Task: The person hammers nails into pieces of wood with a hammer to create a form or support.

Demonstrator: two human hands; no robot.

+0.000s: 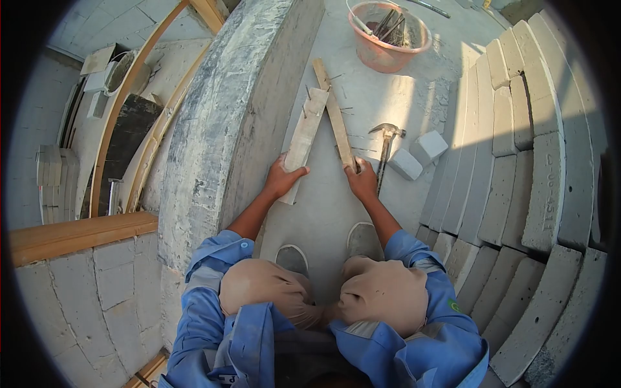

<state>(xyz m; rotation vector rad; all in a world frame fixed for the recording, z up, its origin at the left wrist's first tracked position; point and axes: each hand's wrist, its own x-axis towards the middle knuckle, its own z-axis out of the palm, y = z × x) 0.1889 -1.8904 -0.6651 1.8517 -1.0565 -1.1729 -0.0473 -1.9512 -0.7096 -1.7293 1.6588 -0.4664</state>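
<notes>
My left hand (283, 178) is closed around the lower part of a short, pale wooden board (305, 132) with nails sticking out near its top. A narrower wooden strip (336, 119), also with nails poking from it, has its near end gripped by my right hand (362, 179). The two pieces lean toward each other, and their far parts meet or overlap near the top of the board. Just right of my right hand, a claw hammer (386, 145) lies on the floor, its head pointing away from me. Beside it sit two small light-grey blocks (429, 147).
An orange-pink bucket (388, 55) holding tools stands ahead. Stacked grey blocks (517, 168) line the right side. Close on my left runs a long, plaster-smeared plank or beam (213, 123). Wooden framing (84, 237) and a block wall (97, 291) lie farther left.
</notes>
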